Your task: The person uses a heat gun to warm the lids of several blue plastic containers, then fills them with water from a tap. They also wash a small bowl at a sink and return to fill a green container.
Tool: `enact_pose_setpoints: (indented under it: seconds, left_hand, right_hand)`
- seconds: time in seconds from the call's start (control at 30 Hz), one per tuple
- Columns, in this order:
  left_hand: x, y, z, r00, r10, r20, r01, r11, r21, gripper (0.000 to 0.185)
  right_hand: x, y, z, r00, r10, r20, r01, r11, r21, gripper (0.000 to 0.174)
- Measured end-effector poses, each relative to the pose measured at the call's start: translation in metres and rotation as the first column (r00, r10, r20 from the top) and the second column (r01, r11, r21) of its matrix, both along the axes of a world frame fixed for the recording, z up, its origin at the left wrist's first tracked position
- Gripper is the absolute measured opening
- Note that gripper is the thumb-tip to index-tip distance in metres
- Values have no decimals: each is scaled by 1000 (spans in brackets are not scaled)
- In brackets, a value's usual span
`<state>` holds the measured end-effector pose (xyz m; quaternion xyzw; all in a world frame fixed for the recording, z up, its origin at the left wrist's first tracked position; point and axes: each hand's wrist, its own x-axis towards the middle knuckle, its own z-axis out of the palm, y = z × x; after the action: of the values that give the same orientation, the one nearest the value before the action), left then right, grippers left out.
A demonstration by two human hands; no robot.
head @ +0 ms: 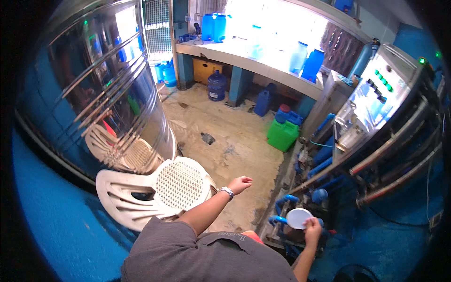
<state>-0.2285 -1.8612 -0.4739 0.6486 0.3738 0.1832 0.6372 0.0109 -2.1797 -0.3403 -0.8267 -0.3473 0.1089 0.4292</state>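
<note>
My right hand point(312, 231) grips the edge of a round white object point(298, 218), a lid or a shallow bowl, above blue pipes on my right. In front of my body, my left hand point(240, 185) hangs over the floor with its fingers loosely bent and nothing visible in it. A metal-banded wristwatch or bracelet point(227, 193) circles that wrist. Beside my left forearm stands a white plastic armchair point(180, 183), partly covered by the arm.
A large stainless steel tank point(141, 88) stands at left. Blue pipes point(287, 200) and a control panel point(375, 90) line the right. A green jerrycan point(283, 135) and a blue water bottle point(216, 86) stand on the floor point(229, 130). A tiled counter point(275, 63) bears several containers.
</note>
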Motion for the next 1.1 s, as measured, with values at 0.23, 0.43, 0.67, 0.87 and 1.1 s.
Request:
enact_pose_setpoints:
  seconds: [0.23, 0.43, 0.67, 0.87, 1.1]
  left_hand:
    - [9, 139, -37, 973, 229, -12, -229, 971, -74, 35]
    - [0, 225, -88, 903, 356, -242, -415, 868, -271, 27]
    - [-8, 337, -101, 657, 754, -17, -723, 624, -298, 23]
    - [23, 478, -130, 658, 751, -62, -725, 608, -324, 20]
    - [120, 769, -49, 847, 531, 27, -530, 839, 121, 20]
  right_hand:
    - [82, 145, 85, 672, 575, -467, -142, 718, 681, 18]
    - [138, 363, 102, 865, 433, -252, -263, 821, 508, 24]
    - [218, 534, 188, 703, 699, 127, -566, 443, 695, 13]
    - [282, 666, 120, 639, 659, -396, -91, 576, 812, 2]
    - [329, 766, -66, 940, 181, 288, -151, 981, -125, 26]
